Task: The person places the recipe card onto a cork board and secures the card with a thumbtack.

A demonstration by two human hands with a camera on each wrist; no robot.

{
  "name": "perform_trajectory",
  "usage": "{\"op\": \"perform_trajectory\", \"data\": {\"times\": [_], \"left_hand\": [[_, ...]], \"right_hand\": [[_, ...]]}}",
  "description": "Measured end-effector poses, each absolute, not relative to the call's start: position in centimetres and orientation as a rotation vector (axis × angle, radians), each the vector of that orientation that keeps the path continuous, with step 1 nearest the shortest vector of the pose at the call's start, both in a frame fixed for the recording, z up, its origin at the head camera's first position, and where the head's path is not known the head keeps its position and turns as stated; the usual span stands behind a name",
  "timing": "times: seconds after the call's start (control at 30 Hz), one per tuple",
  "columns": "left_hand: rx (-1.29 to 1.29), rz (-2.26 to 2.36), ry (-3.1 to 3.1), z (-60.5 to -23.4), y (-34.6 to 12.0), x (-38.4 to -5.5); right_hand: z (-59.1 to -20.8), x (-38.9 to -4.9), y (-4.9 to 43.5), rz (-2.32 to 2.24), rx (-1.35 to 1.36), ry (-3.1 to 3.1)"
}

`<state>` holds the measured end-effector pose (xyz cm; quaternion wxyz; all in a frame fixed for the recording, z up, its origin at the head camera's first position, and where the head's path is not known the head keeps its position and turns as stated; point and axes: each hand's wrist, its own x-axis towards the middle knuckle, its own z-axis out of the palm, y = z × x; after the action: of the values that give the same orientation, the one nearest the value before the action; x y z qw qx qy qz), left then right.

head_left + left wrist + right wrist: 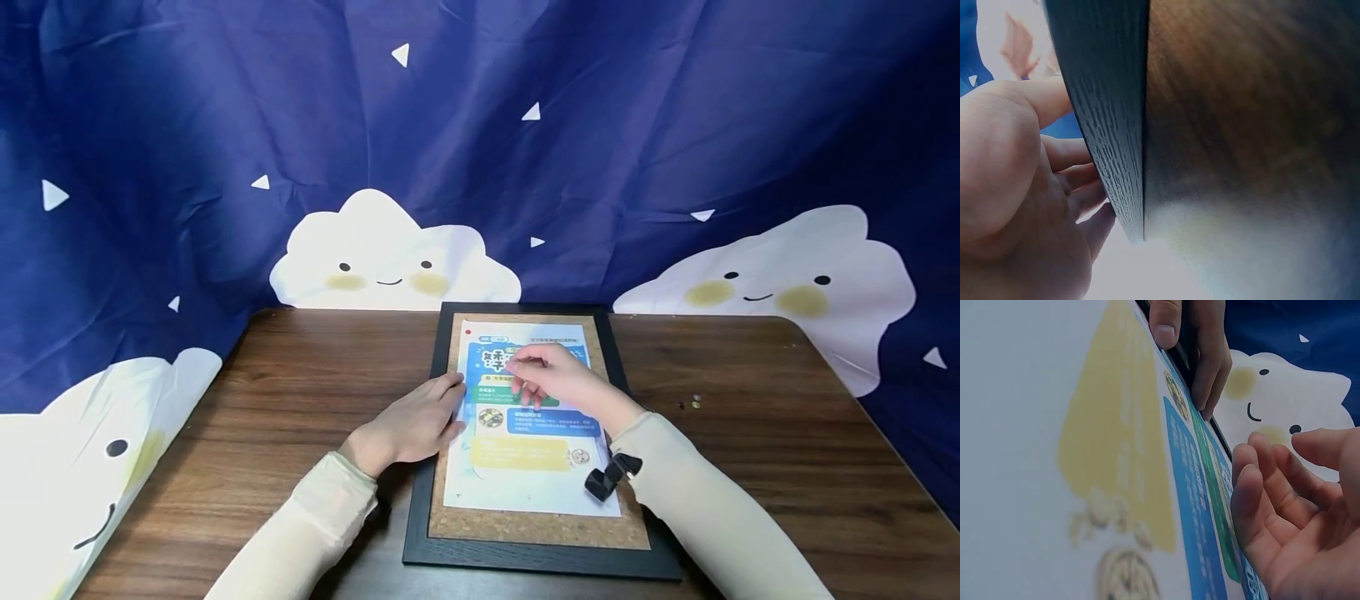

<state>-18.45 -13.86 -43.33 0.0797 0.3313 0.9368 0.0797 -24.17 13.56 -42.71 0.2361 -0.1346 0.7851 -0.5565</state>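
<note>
A printed poster (532,492), with blue, green and yellow panels, lies on a black-framed cork board (540,558). One red pushpin (468,332) marks the poster's upper left corner. My left hand (416,421) rests across the board's left side, fingertips at the poster's edge; the left wrist view shows this hand (1013,175) beside the textured black frame (1107,106). Over the poster's upper half is my right hand (555,379), fingers loosely bent. In the right wrist view, nothing shows between this hand's (1304,519) thumb and fingers.
Small yellowish pieces (697,401) lie on the brown wooden table (750,467) right of the board. Behind the table hangs a dark blue cloth (450,125) printed with smiling clouds. A black wrist camera (611,477) sits on the right sleeve.
</note>
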Motion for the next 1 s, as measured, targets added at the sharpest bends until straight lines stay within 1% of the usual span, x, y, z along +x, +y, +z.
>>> {"op": "perform_trajectory", "data": {"times": [0.63,1.0], "left_hand": [[0.965,0.237,2.805,-43.4,-13.8,-18.4],[0.957,0.239,2.795,-43.4,-13.8,-18.5]], "right_hand": [[-41.9,-21.2,18.7,-1.493,-0.424,2.311],[-41.9,-19.4,20.7,-1.461,-0.409,2.397]]}}
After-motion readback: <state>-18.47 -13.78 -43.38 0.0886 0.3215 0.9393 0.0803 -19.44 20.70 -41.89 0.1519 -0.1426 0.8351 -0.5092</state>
